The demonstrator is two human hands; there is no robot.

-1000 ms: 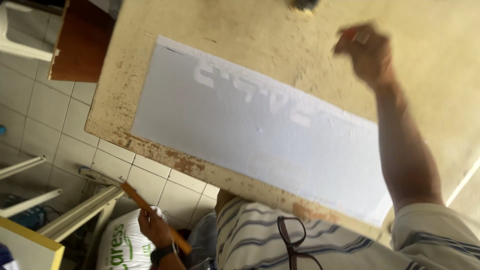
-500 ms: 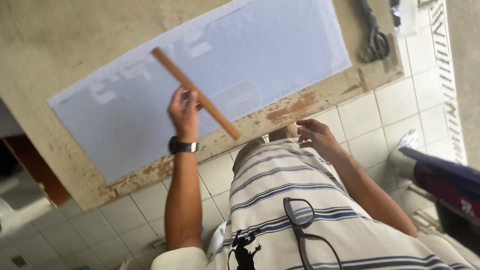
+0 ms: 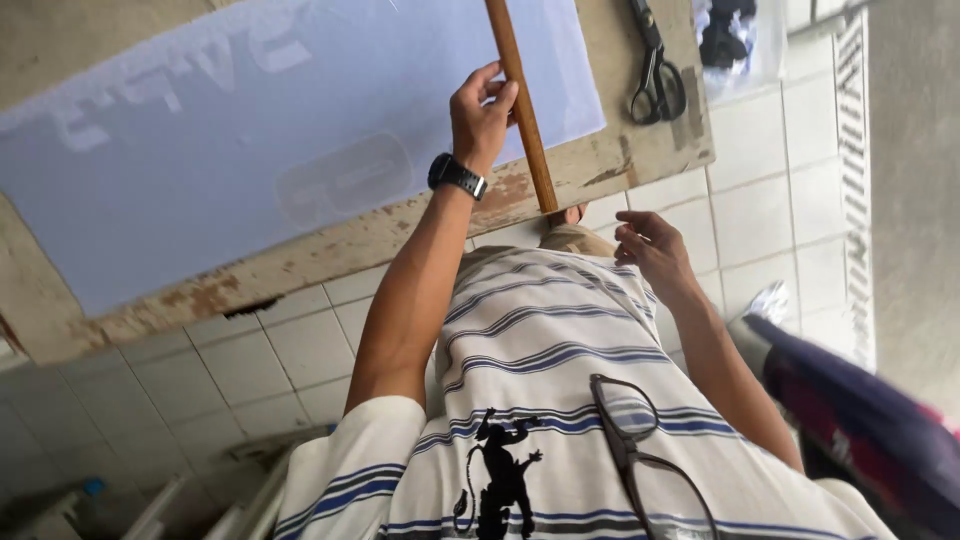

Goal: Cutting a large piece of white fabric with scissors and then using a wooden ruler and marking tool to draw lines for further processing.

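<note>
scissors: [image 3: 655, 75] dark metal pair, lying shut near the right end of the worn table [image 3: 300, 265], handles toward the front edge

clear bag: [image 3: 735, 40] see-through plastic with something dark inside, on the table's far right corner, just past the scissors

table edge: chipped, paint flaking off in rusty patches along the front

floor: white tiles [image 3: 770, 210] under and beside the table

glasses: [image 3: 640, 455] dark frame, hooked on the striped shirt's collar

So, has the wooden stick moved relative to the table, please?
Yes: the wooden stick has come from below the table's near edge; the left hand holds it across the white sheet.
</note>
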